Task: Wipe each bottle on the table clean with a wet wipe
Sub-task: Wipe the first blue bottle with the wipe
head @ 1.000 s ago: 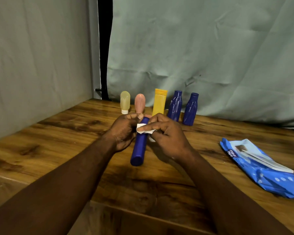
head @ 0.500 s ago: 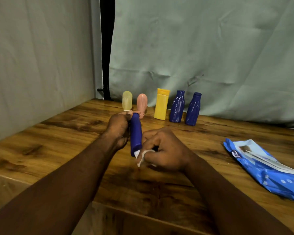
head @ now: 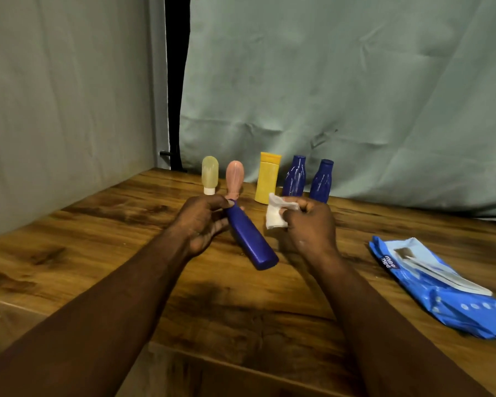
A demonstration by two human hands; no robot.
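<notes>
My left hand grips the top end of a long dark blue bottle, which slants down to the right above the table. My right hand pinches a folded white wet wipe just right of the bottle, apart from it. Along the back of the wooden table stand a pale yellow bottle, a pink bottle, a yellow bottle and two dark blue bottles.
A blue pack of wet wipes lies on the table at the right. Grey-green cloth hangs behind the bottles and a grey wall closes the left side. The table's front edge runs across the bottom.
My right hand has lifted the wipe off the bottle's lower end and moved it up and to the right. The bottle has tilted from upright to slanting right.
</notes>
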